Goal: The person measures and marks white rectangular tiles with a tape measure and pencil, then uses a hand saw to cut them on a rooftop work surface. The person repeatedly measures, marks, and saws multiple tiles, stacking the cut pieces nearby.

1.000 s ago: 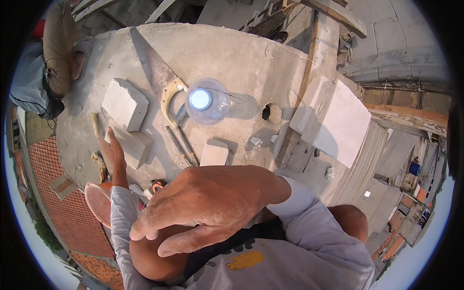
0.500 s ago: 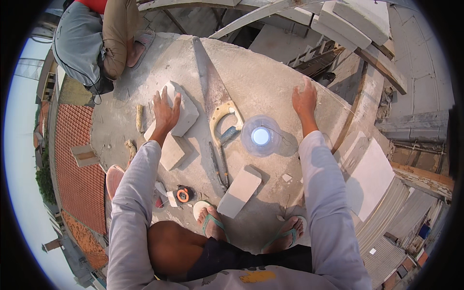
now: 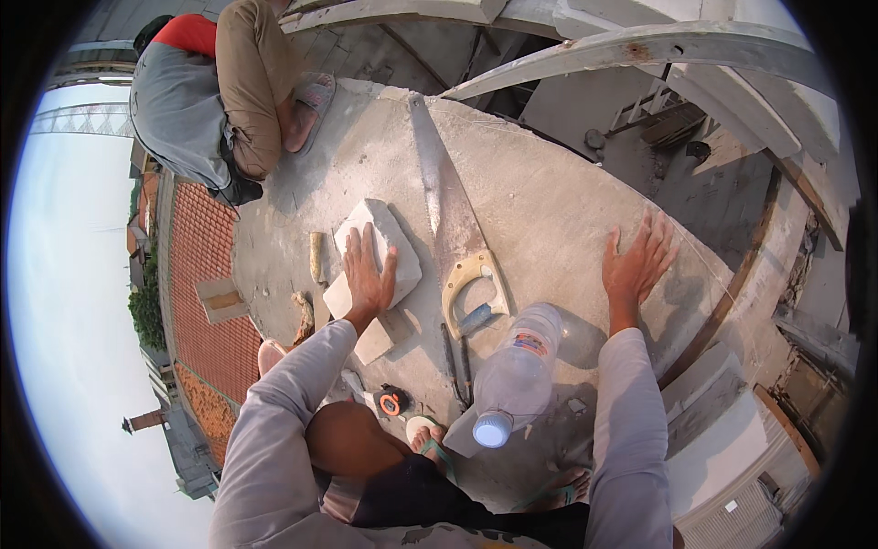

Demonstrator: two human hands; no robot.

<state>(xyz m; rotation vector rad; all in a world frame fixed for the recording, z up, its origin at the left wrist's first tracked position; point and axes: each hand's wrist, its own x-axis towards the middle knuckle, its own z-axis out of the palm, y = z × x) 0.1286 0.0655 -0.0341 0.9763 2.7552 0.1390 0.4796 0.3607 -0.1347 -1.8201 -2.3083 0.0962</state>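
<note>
My left hand (image 3: 369, 279) lies spread on a pale, rough-edged masonry block (image 3: 402, 252). A smaller pale block piece (image 3: 375, 339) sits just nearer to me, partly under my wrist. My right hand (image 3: 638, 265) is open with fingers apart, over the concrete slab (image 3: 540, 201) near its right edge; whether it touches is unclear. Between my hands is a handsaw (image 3: 455, 215) with a cream handle, its blade pointing away. A clear plastic bottle (image 3: 521, 366) with a pale blue cap shows nearer to me, holding neither hand's grip.
A black-handled tool (image 3: 453, 371) lies by the saw handle, and an orange-black tape measure (image 3: 393, 400) near my foot. A wooden handle (image 3: 316, 256) lies left of the block. Another person (image 3: 201, 101) crouches at far left. Past the slab's right edge is a drop with beams (image 3: 640, 46).
My view has shifted, so the slab and tools sit further right and lower. The bottle now shows its side, cap toward me. My left hand stays on the block; my right stays spread.
</note>
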